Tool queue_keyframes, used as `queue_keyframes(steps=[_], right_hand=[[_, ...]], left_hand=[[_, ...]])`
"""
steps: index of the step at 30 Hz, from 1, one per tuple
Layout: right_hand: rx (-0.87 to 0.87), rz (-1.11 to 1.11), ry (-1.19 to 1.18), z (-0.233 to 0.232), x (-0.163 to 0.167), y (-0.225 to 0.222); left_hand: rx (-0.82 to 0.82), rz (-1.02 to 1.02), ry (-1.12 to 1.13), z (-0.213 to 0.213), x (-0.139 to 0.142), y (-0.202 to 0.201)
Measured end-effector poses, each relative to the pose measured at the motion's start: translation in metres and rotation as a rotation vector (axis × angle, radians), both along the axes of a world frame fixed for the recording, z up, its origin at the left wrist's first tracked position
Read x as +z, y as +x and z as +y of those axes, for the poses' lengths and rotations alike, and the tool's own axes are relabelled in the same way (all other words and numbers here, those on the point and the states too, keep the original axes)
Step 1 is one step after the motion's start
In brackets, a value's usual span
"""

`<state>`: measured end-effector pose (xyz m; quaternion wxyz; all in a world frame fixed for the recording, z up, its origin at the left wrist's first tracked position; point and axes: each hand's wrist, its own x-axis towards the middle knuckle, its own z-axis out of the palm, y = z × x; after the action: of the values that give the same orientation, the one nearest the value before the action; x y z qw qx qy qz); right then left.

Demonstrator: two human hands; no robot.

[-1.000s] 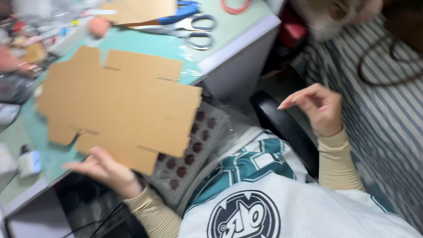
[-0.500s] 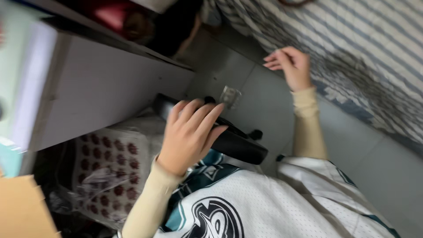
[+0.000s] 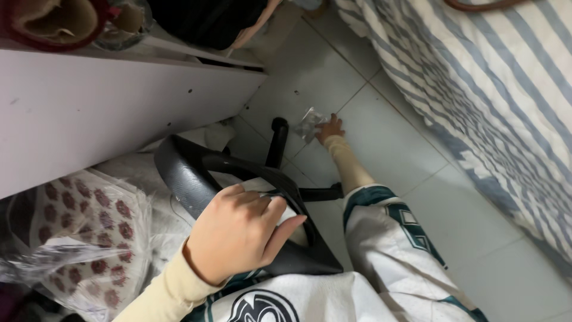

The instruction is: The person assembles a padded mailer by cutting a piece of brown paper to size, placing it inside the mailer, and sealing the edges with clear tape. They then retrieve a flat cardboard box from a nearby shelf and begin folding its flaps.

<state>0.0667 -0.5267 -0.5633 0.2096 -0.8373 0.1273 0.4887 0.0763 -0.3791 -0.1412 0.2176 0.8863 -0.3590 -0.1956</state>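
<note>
Reaching lower than half a second ago, right hand (image 3: 329, 127) touches a clear packet (image 3: 311, 122) on the floor, grip unclear. Left hand (image 3: 238, 229) clamps the armrest (image 3: 196, 179); pinch one edge firmly.

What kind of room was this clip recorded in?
Probably a bedroom doubling as a workspace: a striped bed cover beside a pale tiled floor, a white desk panel and a black office chair armrest.
</note>
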Motion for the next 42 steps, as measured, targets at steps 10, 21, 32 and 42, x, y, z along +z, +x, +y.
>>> queue_keyframes(steps=[10, 21, 32, 42], right_hand=[[0.017, 0.096, -0.086, 0.030, -0.008, -0.003], [-0.182, -0.008, -0.035, 0.020, -0.001, 0.006], [-0.645, -0.748, 0.464, -0.026, 0.029, 0.016], [-0.033, -1.403, 0.606, -0.095, 0.316, 0.015]], left_hand=[[0.003, 0.095, 0.115, -0.009, -0.005, 0.004], [-0.011, 0.028, 0.017, -0.010, -0.007, 0.005], [-0.033, -0.005, 0.020, -0.010, -0.016, 0.009], [0.211, -0.534, -0.352, -0.004, 0.006, -0.007]])
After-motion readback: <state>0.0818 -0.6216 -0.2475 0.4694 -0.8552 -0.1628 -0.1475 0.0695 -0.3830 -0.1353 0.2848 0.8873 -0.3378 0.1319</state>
